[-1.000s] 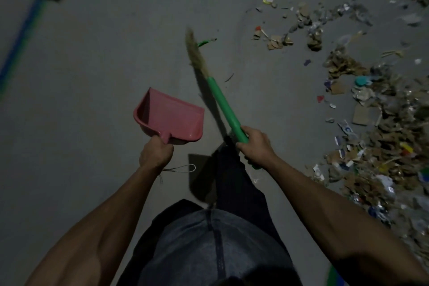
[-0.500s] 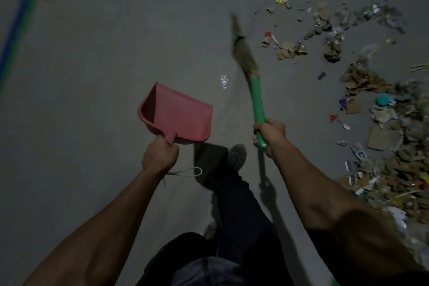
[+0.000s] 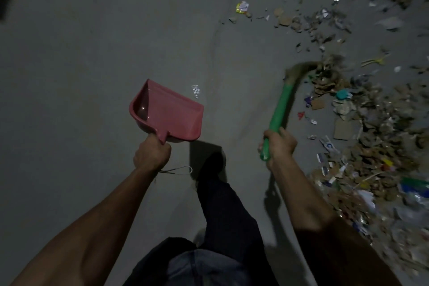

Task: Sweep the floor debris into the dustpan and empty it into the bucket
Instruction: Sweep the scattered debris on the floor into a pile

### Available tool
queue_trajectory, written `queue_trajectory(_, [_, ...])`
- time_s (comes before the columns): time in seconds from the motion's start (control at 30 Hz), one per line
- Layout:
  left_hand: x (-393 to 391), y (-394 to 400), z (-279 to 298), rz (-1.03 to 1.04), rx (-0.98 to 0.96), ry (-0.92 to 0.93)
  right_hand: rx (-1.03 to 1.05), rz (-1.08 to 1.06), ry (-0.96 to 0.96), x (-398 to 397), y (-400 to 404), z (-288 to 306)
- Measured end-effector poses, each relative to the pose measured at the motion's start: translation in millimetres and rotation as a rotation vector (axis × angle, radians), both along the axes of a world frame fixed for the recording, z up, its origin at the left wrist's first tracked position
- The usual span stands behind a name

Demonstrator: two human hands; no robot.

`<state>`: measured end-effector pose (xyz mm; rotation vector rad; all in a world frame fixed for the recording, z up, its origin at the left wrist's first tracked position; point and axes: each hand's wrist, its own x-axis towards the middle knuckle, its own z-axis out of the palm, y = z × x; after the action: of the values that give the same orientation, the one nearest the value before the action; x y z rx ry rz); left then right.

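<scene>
Both hands full | my left hand (image 3: 152, 154) grips pink dustpan (image 3: 169, 112) off the floor | my right hand (image 3: 279, 144) holds green broom (image 3: 279, 109), bristles touching debris (image 3: 371, 134)

A single wide-angle view from the person's head looks steeply down over both forearms at the grey floor (image 3: 81, 76), near enough that the arms fill the lower edge; it faces ahead of the feet, with the litter (image 3: 371, 137) along the right edge
</scene>
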<state>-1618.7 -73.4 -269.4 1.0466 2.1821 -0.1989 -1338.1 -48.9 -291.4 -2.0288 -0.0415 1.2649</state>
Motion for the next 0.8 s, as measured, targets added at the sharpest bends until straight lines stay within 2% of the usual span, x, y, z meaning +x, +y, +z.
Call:
queue_trajectory(0.23, [-3.3, -5.0, 12.5, -0.005, -0.023, 0.065, -0.011, 0.490, 0.129, -45.0, -86.0, 27.7])
queue_trajectory(0.47, [-15.4, -7.5, 11.3, -0.007, -0.070, 0.109, -0.179, 0.792, 0.184, -69.0, -90.6, 15.5])
queue_trajectory(0.63, [-16.4, -2.3, 4.4, 0.006, -0.076, 0.108, -0.326, 0.677, 0.121, -34.9, -83.7, 2.9])
queue_trajectory(0.8, [-10.9, 10.1, 0.3, -0.019, -0.072, 0.077, -0.341, 0.447, -0.015, 20.9, -54.6, -3.1])
